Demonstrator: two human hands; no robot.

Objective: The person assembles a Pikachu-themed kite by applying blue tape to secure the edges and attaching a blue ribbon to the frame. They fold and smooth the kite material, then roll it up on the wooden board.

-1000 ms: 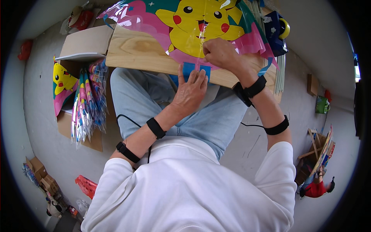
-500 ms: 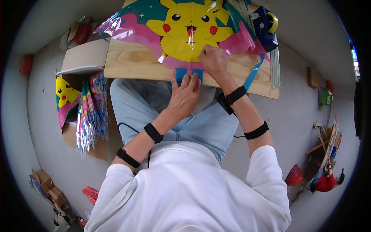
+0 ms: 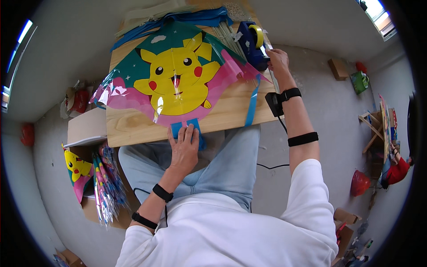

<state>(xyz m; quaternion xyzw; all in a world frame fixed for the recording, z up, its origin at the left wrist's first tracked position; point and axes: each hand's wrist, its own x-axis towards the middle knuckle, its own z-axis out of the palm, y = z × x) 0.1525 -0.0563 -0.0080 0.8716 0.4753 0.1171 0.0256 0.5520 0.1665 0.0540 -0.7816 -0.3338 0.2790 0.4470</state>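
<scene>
A kite (image 3: 175,80) of shiny film, green and pink with a big yellow cartoon figure, lies spread on the wooden table. At its near edge two blue strips (image 3: 192,125) hang over the table edge. My left hand (image 3: 183,149) lies over these strips, fingers stretched out and pressing them flat. My right hand (image 3: 279,61) reaches to the front of a dark blue tape dispenser (image 3: 250,44) holding a yellow tape roll (image 3: 256,36). The right fingers are pinched together at the dispenser's edge; whatever is between them is too small to make out.
Blue strips (image 3: 178,22) and thin pale rods (image 3: 226,38) lie on the table's far part. Left of the table stands an open cardboard box (image 3: 86,129) with several rolled kites (image 3: 104,182). Someone in red (image 3: 397,171) is at a table far right.
My right hand has left the kite's lower middle and moved right and away to the tape dispenser. My left hand stays on the blue strips. The view has shifted, showing more of the table's far end.
</scene>
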